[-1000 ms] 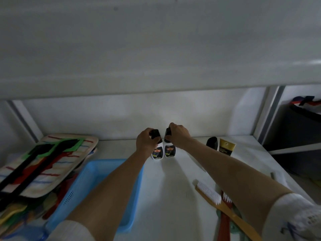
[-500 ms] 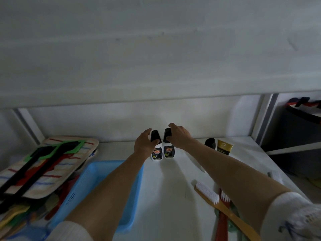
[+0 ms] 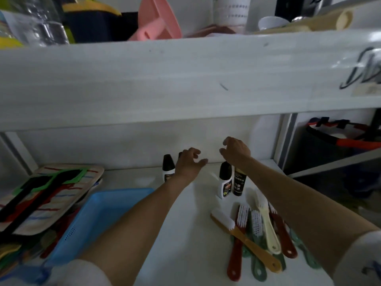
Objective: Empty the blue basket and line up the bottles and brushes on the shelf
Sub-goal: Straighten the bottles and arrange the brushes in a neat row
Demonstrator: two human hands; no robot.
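Note:
Two small white bottles with black caps [image 3: 167, 169] stand at the back of the white shelf [image 3: 185, 234]; my left hand [image 3: 188, 164] hovers in front of them, fingers apart, hiding most of the second one. My right hand [image 3: 235, 150] is raised and open above another white bottle [image 3: 225, 182] and a black tube [image 3: 239, 183] standing side by side. Several brushes [image 3: 257, 232] with red, green, cream and wooden handles lie in a loose pile at the front right. The blue basket [image 3: 90, 221] sits at the left under my left forearm.
A striped, colourful board [image 3: 47, 195] leans over clutter at the far left. The upper shelf's thick white edge [image 3: 185, 79] hangs low overhead, with cups and a pink plastic item on top. A dark bag [image 3: 338, 145] sits in the compartment to the right.
Both hands have let go of the two white bottles. The left hand has drawn back a little; the right has moved right, above the other bottle and the tube. The view has tilted up.

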